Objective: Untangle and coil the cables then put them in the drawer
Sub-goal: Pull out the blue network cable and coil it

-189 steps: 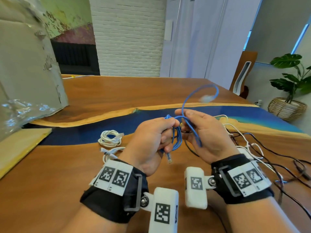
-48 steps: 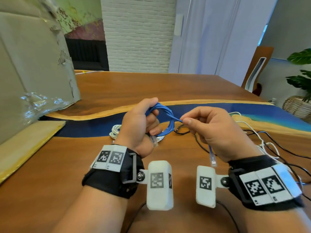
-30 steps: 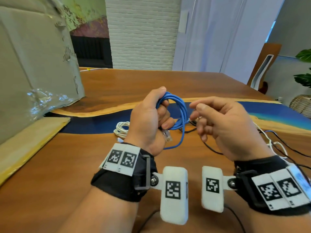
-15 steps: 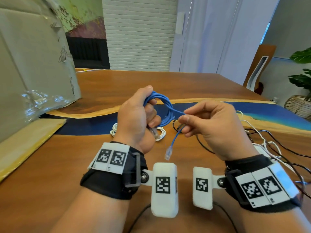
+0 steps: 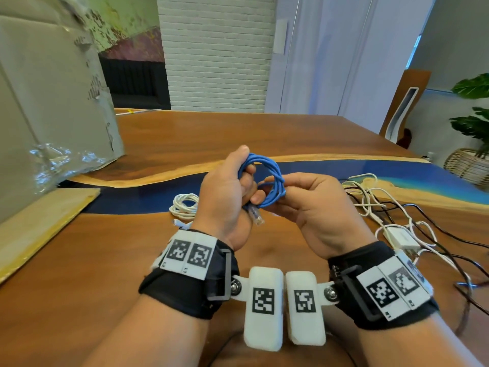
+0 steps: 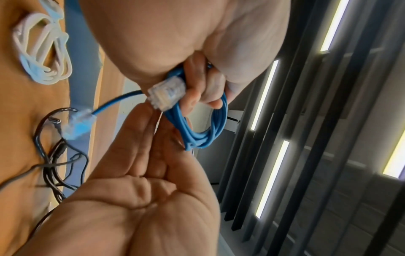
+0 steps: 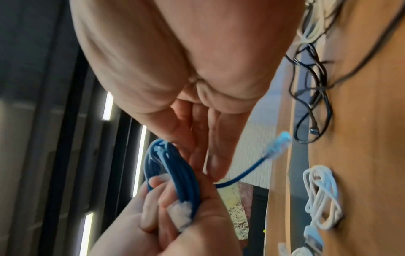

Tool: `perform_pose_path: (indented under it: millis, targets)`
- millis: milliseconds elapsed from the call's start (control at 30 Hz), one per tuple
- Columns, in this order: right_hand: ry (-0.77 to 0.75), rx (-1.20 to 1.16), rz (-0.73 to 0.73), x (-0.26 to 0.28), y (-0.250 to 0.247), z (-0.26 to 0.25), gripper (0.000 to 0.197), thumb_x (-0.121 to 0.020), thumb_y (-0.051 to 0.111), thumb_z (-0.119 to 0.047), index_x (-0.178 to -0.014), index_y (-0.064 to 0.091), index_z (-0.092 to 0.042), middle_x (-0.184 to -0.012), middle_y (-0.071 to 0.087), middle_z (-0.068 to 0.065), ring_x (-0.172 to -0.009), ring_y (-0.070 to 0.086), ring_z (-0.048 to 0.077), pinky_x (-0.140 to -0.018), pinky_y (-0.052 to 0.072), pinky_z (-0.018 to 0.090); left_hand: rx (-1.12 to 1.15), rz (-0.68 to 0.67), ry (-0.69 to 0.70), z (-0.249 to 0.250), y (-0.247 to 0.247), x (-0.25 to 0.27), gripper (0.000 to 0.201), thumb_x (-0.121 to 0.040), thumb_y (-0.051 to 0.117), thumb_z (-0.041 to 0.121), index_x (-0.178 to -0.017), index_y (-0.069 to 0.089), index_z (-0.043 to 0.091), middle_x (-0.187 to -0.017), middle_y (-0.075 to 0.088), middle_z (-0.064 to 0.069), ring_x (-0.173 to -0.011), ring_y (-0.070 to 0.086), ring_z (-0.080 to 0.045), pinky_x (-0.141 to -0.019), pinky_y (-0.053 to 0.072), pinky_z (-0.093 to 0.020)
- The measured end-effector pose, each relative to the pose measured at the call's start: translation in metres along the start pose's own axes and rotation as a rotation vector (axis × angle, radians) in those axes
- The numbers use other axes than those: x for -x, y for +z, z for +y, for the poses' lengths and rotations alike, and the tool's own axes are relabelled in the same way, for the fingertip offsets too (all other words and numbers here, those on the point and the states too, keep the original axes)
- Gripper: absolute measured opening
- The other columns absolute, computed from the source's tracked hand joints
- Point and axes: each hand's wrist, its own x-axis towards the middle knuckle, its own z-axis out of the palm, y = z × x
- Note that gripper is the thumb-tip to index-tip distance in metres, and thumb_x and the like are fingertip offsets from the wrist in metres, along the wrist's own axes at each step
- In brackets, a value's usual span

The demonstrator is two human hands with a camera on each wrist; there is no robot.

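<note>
Blue cable (image 5: 267, 178), coiled: left hand (image 5: 225, 197) grip clamped round loops; right hand (image 5: 315, 205) grip apparently pinched its free end, above worktop (image 5: 79, 260). White coil (image 5: 184, 205) lay left.

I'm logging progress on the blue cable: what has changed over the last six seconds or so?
The blue Ethernet cable went from loose loops with a long waving tail to a tight coil. The left hand still grips the coil; the right hand has wrapped the tail around it, leaving a short end free. The coiled white cable and black cables stayed on the table.
</note>
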Motion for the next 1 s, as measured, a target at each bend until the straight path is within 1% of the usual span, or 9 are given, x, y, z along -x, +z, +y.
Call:
perform_pose_path:
  millis: [133, 200, 267, 367, 533, 667, 800, 900, 1000]
  targets:
    - [0.038, -0.054, 0.000, 0.001, 0.002, 0.000, 0.030, -0.082, 0.061, -0.016, -0.103, 0.078, -0.003, -0.099, 0.076, 0.021, -0.098, 0.072, 0.032, -0.096, 0.054, 0.045, -0.085, 0.002, 0.058, 0.001, -0.001, -0.002, 0.038, -0.106, 0.051, 0.033, -0.076, 0.052, 0.011, -0.046, 0.022, 0.004, -0.042, 0.023, -0.013, -0.047, 0.033, -0.025]
    - [-0.030, 0.053, 0.035, 0.002, 0.008, 0.001, 0.012, -0.089, 0.070, -0.012, -0.093, 0.081, -0.014, -0.092, 0.078, 0.012, -0.094, 0.072, 0.024, -0.095, 0.051, 0.048, -0.124, -0.018, 0.060, 0.002, -0.003, -0.003, 0.039, -0.106, 0.050, 0.036, -0.077, 0.052, 0.010, -0.049, 0.025, 0.002, -0.045, 0.029, -0.015, -0.048, 0.038, -0.025]
    - [-0.064, 0.088, 0.086, 0.001, 0.011, 0.003, 0.015, -0.089, 0.071, -0.004, -0.092, 0.079, -0.017, -0.086, 0.078, 0.008, -0.087, 0.072, 0.019, -0.089, 0.052, 0.044, -0.165, -0.057, 0.059, 0.004, -0.004, -0.002, 0.039, -0.107, 0.048, 0.037, -0.078, 0.054, 0.010, -0.051, 0.027, 0.000, -0.048, 0.032, -0.016, -0.050, 0.041, -0.025]
    - [-0.055, 0.044, 0.140, 0.000, 0.011, -0.001, 0.037, -0.086, 0.074, 0.003, -0.116, 0.063, -0.016, -0.081, 0.078, 0.008, -0.079, 0.072, 0.017, -0.077, 0.053, 0.033, -0.224, -0.107, 0.052, 0.008, -0.005, 0.000, 0.039, -0.108, 0.046, 0.034, -0.079, 0.054, 0.008, -0.047, 0.024, 0.002, -0.039, 0.027, -0.010, -0.048, 0.043, -0.021]
    - [-0.015, 0.022, 0.137, -0.003, 0.002, -0.004, 0.053, -0.087, 0.074, -0.001, -0.130, 0.049, -0.020, -0.091, 0.079, 0.012, -0.088, 0.069, 0.024, -0.083, 0.045, 0.043, -0.231, -0.232, 0.050, 0.012, -0.012, -0.001, 0.034, -0.102, 0.056, 0.033, -0.079, 0.059, 0.007, -0.048, 0.038, 0.001, -0.040, 0.032, -0.010, -0.058, 0.043, -0.024]
    - [-0.050, -0.025, 0.142, -0.004, -0.002, -0.009, 0.053, -0.087, 0.072, 0.000, -0.131, 0.049, -0.020, -0.088, 0.078, 0.006, -0.088, 0.069, 0.023, -0.080, 0.045, 0.040, -0.254, -0.295, 0.155, 0.010, -0.021, -0.006, 0.013, -0.087, 0.068, 0.017, -0.074, 0.066, 0.015, -0.060, 0.050, -0.001, -0.056, 0.047, -0.014, -0.061, 0.042, -0.026]
    - [-0.045, -0.092, 0.080, -0.003, -0.009, -0.013, 0.046, -0.090, 0.066, 0.000, -0.130, 0.051, -0.019, -0.087, 0.076, 0.005, -0.083, 0.067, 0.022, -0.084, 0.043, 0.044, -0.448, -0.253, 0.209, 0.003, -0.028, -0.012, 0.010, -0.089, 0.071, 0.022, -0.080, 0.075, 0.021, -0.070, 0.062, 0.000, -0.072, 0.055, -0.017, -0.076, 0.044, -0.035]
    - [0.026, -0.253, -0.071, 0.001, -0.013, -0.017, 0.043, -0.088, 0.061, 0.000, -0.128, 0.052, -0.015, -0.079, 0.068, 0.007, -0.078, 0.063, 0.023, -0.079, 0.047, 0.040, -0.522, -0.209, 0.233, 0.001, -0.027, -0.012, 0.016, -0.094, 0.069, 0.020, -0.079, 0.071, 0.015, -0.069, 0.059, 0.001, -0.057, 0.047, -0.008, -0.056, 0.040, -0.015]
    - [0.126, -0.487, -0.167, 0.003, -0.016, -0.020, 0.048, -0.078, 0.063, -0.005, -0.124, 0.052, -0.011, -0.071, 0.053, 0.006, -0.078, 0.057, 0.027, -0.080, 0.048, 0.037, -0.466, -0.225, 0.137, -0.002, -0.025, -0.010, 0.018, -0.085, 0.070, 0.032, -0.079, 0.070, 0.015, -0.070, 0.056, 0.000, -0.050, 0.028, -0.011, -0.042, 0.024, -0.018]
